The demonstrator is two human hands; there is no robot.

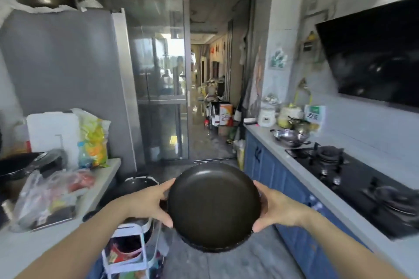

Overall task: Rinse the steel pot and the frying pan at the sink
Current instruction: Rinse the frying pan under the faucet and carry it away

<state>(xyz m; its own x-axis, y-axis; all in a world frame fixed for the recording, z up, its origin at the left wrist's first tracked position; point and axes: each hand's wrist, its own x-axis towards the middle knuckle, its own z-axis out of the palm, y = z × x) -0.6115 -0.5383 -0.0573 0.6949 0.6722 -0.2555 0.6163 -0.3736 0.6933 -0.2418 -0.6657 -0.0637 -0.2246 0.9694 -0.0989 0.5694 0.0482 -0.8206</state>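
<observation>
On the left counter (106, 172) sit clear plastic bags (45, 192), a yellow printed bag (93, 140) and a white board (53, 133), with a grey refrigerator (63, 63) behind them. Below the counter's edge stands a white wire rack (127, 249), and a dark pot (138, 186) shows just behind the left hand (147, 204). That hand grips the left rim of the black frying pan (213, 206), thumb over the top edge and fingers curled beneath. The pan is held in mid-air over the floor, its inside tilted toward the camera. At its right rim the right hand (275, 209) clasps it the same way. Farther right, a steel wok (290, 137) rests on the grey worktop (313, 190) beside the black gas hob (353, 179), under a dark range hood (374, 59).
</observation>
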